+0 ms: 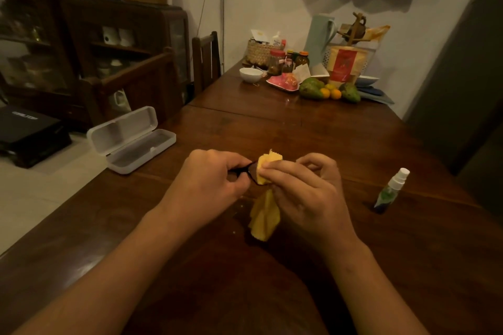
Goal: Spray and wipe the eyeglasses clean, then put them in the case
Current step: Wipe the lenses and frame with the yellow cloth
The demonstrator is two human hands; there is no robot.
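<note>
1. Left hand (209, 177): above the middle of the table (299, 130), fingers curled in and gripping the dark frame of the eyeglasses (249, 171). Only a short stretch of frame shows between the two hands; the rest is hidden by fingers and cloth.
2. Right hand (307, 193): just beside the left, thumb and fingers pinching a yellow cloth (265, 215) folded over one lens. Index finger lies along the top of the fold; the other fingers are loosely bent behind it.
3. Yellow cloth: bunched at the lens, with a long tail hanging below the hands toward the table top. Cannot tell whether the tail touches the wood.
4. Case (130, 141): white, hard, lid swung open. It lies at the table's left edge, well apart from the hands, with nothing visible inside.
5. Spray bottle (389, 193): small, upright, white nozzle with a green label. It stands toward the right edge, near the right hand but not touching it.
6. Far end of the table, against the wall: white bowl (250, 74), woven basket (260, 51), jars, a pale pitcher (318, 38), and green and orange fruit (310, 88).
7. A dark wooden chair (206, 60) stands at the far left corner.
</note>
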